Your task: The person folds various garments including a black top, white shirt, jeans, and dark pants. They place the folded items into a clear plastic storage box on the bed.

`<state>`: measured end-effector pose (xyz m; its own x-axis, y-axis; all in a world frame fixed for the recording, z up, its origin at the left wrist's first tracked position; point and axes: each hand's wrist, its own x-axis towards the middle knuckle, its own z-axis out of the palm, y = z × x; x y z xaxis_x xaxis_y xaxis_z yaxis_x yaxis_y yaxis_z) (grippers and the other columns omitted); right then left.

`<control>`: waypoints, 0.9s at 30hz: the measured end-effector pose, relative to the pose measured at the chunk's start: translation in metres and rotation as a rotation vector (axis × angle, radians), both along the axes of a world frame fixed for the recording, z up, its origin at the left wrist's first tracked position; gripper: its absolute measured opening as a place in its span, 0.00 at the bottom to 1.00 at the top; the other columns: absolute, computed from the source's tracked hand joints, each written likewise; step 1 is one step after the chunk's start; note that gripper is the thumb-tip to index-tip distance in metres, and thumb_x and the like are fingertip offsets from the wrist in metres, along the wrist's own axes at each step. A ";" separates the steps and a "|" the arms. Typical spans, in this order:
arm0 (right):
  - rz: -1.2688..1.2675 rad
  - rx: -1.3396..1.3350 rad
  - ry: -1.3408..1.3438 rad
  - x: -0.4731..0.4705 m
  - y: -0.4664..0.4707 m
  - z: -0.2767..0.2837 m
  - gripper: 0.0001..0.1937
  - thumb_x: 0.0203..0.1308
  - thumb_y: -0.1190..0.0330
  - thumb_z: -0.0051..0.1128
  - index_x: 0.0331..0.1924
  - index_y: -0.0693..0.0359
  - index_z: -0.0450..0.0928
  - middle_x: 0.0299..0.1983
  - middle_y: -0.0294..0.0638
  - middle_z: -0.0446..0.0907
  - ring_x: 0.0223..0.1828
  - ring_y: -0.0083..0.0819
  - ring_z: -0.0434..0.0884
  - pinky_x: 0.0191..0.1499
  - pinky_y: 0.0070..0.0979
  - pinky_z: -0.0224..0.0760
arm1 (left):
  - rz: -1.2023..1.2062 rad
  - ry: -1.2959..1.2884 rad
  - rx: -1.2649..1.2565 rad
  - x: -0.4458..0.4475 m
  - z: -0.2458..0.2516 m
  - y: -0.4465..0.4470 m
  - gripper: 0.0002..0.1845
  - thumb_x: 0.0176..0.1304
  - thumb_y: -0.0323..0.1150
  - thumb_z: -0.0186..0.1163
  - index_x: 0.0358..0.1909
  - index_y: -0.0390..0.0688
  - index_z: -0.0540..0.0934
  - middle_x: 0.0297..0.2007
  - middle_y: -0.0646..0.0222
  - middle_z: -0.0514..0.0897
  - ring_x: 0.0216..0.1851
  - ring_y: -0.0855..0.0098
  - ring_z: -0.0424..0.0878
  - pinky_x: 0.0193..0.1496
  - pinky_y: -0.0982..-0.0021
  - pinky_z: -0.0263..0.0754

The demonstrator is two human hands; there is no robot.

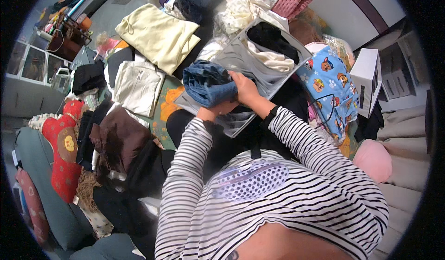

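A rolled pair of blue denim jeans (208,84) is gripped between both hands in front of me. My right hand (246,88) wraps its right end, thumb on top. From below, my left hand (222,108) supports the roll; most of its fingers are hidden under the denim. Beneath the hands stands a grey-white fabric storage box (240,57) with stiff rims. Its far part holds a black garment (271,39) and a cream one (271,58). The near part of the box is partly covered by my hands and the jeans.
Folded pale yellow clothing (156,34) and folded cream trousers (135,86) lie to the left. Nearer left are a brown garment (120,142) and a red patterned cushion (67,152). A blue cartoon-print cloth (328,83) and a white box (365,81) sit to the right.
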<state>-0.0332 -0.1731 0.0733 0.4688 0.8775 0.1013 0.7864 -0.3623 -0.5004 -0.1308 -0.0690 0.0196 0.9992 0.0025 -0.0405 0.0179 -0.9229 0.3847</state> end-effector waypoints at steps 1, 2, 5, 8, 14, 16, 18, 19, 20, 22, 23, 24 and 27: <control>0.013 -0.023 -0.036 0.004 -0.002 0.001 0.31 0.43 0.80 0.52 0.57 0.56 0.63 0.45 0.51 0.74 0.43 0.52 0.76 0.43 0.41 0.71 | 0.001 -0.014 0.095 -0.003 -0.001 0.003 0.27 0.61 0.46 0.49 0.61 0.50 0.64 0.63 0.65 0.64 0.63 0.60 0.60 0.69 0.60 0.45; 0.011 -0.103 -0.043 0.006 -0.007 0.004 0.33 0.40 0.79 0.55 0.57 0.55 0.63 0.44 0.50 0.74 0.42 0.51 0.76 0.42 0.40 0.71 | 0.017 -0.070 0.169 -0.003 -0.003 0.008 0.27 0.61 0.47 0.49 0.61 0.50 0.64 0.63 0.65 0.64 0.64 0.60 0.59 0.69 0.60 0.44; 0.042 -0.223 -0.090 0.014 -0.024 0.021 0.32 0.38 0.78 0.57 0.55 0.53 0.64 0.39 0.48 0.76 0.39 0.50 0.78 0.40 0.41 0.72 | 0.088 -0.048 0.318 -0.006 -0.004 0.027 0.28 0.60 0.49 0.49 0.62 0.51 0.64 0.64 0.65 0.63 0.65 0.58 0.57 0.69 0.58 0.42; 0.041 -0.200 -0.082 0.019 -0.035 0.036 0.27 0.40 0.75 0.59 0.49 0.54 0.66 0.37 0.49 0.76 0.39 0.50 0.78 0.39 0.42 0.72 | 0.164 -0.021 0.450 -0.008 -0.003 0.042 0.30 0.59 0.51 0.48 0.62 0.53 0.64 0.65 0.65 0.61 0.66 0.57 0.56 0.69 0.56 0.40; 0.237 0.094 -0.094 0.033 -0.019 0.032 0.36 0.41 0.71 0.63 0.60 0.55 0.60 0.47 0.54 0.71 0.48 0.52 0.73 0.50 0.37 0.69 | 0.266 -0.080 0.465 -0.007 0.005 0.044 0.32 0.58 0.55 0.47 0.64 0.56 0.63 0.66 0.65 0.60 0.68 0.56 0.52 0.70 0.53 0.36; 0.264 0.334 -0.031 0.033 -0.012 0.027 0.40 0.42 0.69 0.63 0.64 0.54 0.57 0.51 0.55 0.69 0.51 0.53 0.72 0.53 0.36 0.67 | 0.213 0.043 0.436 -0.005 0.010 0.044 0.31 0.58 0.54 0.47 0.64 0.56 0.63 0.66 0.65 0.60 0.68 0.56 0.52 0.70 0.53 0.36; 0.258 0.368 0.148 0.028 -0.004 0.025 0.42 0.42 0.67 0.64 0.66 0.54 0.54 0.55 0.55 0.67 0.54 0.54 0.70 0.55 0.36 0.65 | 0.151 0.138 0.353 -0.004 0.014 0.045 0.31 0.58 0.53 0.47 0.64 0.56 0.63 0.66 0.66 0.60 0.68 0.58 0.52 0.70 0.52 0.36; 0.221 0.384 0.174 0.025 -0.001 0.027 0.42 0.43 0.68 0.63 0.66 0.53 0.54 0.56 0.54 0.66 0.54 0.55 0.69 0.56 0.36 0.65 | 0.126 0.026 0.345 -0.004 0.016 0.045 0.32 0.58 0.54 0.48 0.64 0.56 0.63 0.66 0.66 0.60 0.68 0.58 0.52 0.70 0.52 0.36; 0.199 0.346 0.194 0.024 0.004 0.031 0.41 0.43 0.68 0.63 0.66 0.53 0.54 0.57 0.53 0.65 0.55 0.55 0.69 0.56 0.37 0.65 | 0.104 -0.013 0.351 -0.004 0.018 0.045 0.32 0.57 0.54 0.48 0.64 0.56 0.62 0.66 0.66 0.59 0.68 0.59 0.52 0.70 0.52 0.36; 0.183 0.364 0.187 0.023 0.016 0.044 0.38 0.43 0.73 0.60 0.64 0.51 0.58 0.57 0.48 0.66 0.53 0.53 0.71 0.53 0.38 0.67 | 0.098 -0.052 0.463 -0.005 0.021 0.043 0.35 0.57 0.56 0.47 0.66 0.56 0.58 0.67 0.68 0.57 0.69 0.60 0.50 0.70 0.54 0.36; 0.221 0.258 0.132 0.023 0.021 0.052 0.38 0.43 0.74 0.59 0.64 0.50 0.59 0.56 0.48 0.67 0.52 0.52 0.72 0.52 0.38 0.68 | 0.125 -0.014 0.405 -0.006 0.022 0.043 0.36 0.57 0.56 0.47 0.67 0.54 0.57 0.68 0.67 0.55 0.69 0.59 0.48 0.71 0.55 0.35; 0.238 0.152 0.080 0.024 0.027 0.061 0.37 0.42 0.75 0.58 0.63 0.49 0.61 0.56 0.48 0.67 0.51 0.51 0.73 0.51 0.38 0.69 | 0.136 0.032 0.330 -0.007 0.023 0.042 0.37 0.57 0.57 0.47 0.67 0.53 0.56 0.69 0.66 0.53 0.70 0.58 0.46 0.71 0.56 0.33; 0.262 -0.107 -0.032 0.029 0.032 0.086 0.35 0.40 0.78 0.57 0.59 0.45 0.66 0.52 0.47 0.69 0.48 0.49 0.76 0.46 0.39 0.72 | 0.137 -0.091 0.274 -0.003 0.029 0.047 0.35 0.57 0.57 0.47 0.65 0.53 0.60 0.67 0.67 0.58 0.68 0.60 0.52 0.71 0.60 0.39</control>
<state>-0.0043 -0.1411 0.1594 0.2226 0.9748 0.0131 0.8751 -0.1939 -0.4434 -0.1342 -0.0221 0.0482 0.9882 0.1363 0.0695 0.1267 -0.9837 0.1275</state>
